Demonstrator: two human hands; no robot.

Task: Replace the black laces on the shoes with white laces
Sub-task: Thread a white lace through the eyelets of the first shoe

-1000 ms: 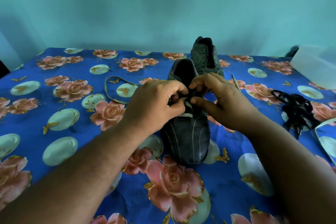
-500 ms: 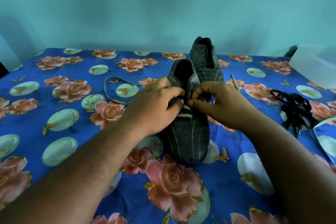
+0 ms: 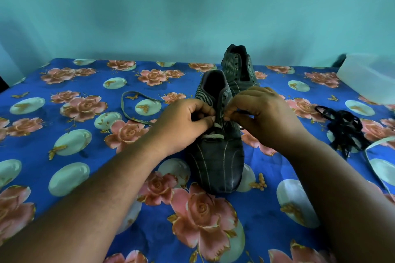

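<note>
Both hands [image 3: 183,123] (fingertips) on white lace [image 3: 213,134]

Two dark shoes stand on the cloth: the near shoe [image 3: 218,156] and the far shoe [image 3: 237,68] behind it. Two hands work at the near shoe, the left hand [image 3: 181,126] and the right hand [image 3: 263,117]. One white lace [image 3: 211,134] runs through it. One heap of black laces [image 3: 344,128] lies at the right. One pale box [image 3: 367,79] sits at the far right corner.
</note>
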